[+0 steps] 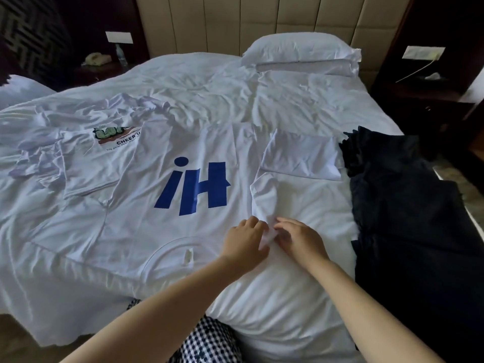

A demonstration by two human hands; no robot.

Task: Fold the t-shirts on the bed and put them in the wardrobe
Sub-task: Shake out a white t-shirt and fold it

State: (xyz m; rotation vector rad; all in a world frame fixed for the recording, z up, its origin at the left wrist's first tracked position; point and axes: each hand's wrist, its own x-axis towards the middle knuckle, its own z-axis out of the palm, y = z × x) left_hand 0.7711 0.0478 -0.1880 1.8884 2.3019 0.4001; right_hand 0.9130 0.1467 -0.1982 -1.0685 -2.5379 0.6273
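At the top of your view a white pillow (301,52) lies below the padded beige headboard (235,22). Upper left, you see a telephone (95,58) beside a water bottle (121,55) on a dark nightstand (86,72).

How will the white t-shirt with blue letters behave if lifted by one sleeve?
Probably floppy: the white t-shirt lies wrinkled, moulded to the rumpled bed. Likely light: thin fabric bunches between the left hand and right hand.
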